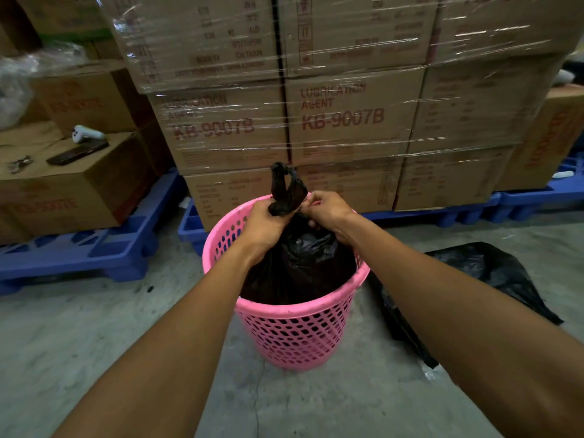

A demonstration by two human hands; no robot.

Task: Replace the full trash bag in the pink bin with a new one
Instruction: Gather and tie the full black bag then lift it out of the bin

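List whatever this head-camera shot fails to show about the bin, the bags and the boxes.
- Contents of the full trash bag: hidden by its opaque black plastic.
- Whether the knot is finished: left hand and right hand cover the neck.
- Spare black bag on the floor: partly behind the right forearm and pink bin.
- Small print on the wrapped boxes: blurred under glare.

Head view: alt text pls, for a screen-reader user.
Both hands, left hand and right hand, grip the gathered neck of a black trash bag sitting in a pink bin on concrete. Another black bag lies right of it; shrink-wrapped cartons stand behind.
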